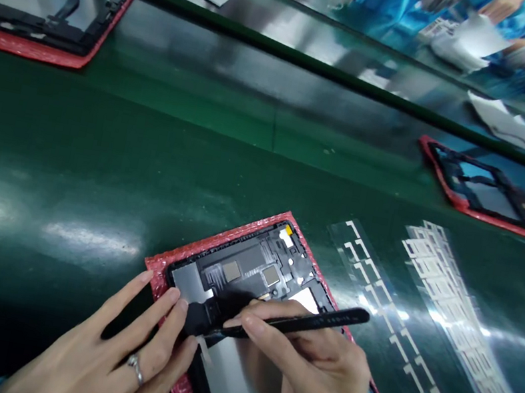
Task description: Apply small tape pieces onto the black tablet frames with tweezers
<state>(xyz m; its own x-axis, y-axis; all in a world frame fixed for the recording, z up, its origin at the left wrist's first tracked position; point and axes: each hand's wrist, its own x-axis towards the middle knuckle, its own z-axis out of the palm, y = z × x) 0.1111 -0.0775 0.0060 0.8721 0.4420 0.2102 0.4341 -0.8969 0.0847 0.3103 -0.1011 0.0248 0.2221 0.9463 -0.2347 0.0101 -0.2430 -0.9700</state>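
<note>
A tablet housing with exposed inner parts (242, 254) lies tilted on a sheet of red bubble wrap (213, 245) in front of me. My right hand (308, 367) grips black tweezers (322, 321) between thumb and fingers. Their tips point left and down to a dark strip in the middle of the housing; whether they pinch anything there is hard to see. Along the housing's left edge rests my left hand (128, 349), a ring on one finger. Its fingers are stretched out and apart, with the fingertips close to the tweezers' tips.
To the right lie a clear strip of small white stickers (379, 285) and a stack of similar sheets (456, 305). More housings on red wrap sit at the upper left (47, 3) and right (485, 188). Beyond a raised glass shelf (273, 22), people in blue sleeves work.
</note>
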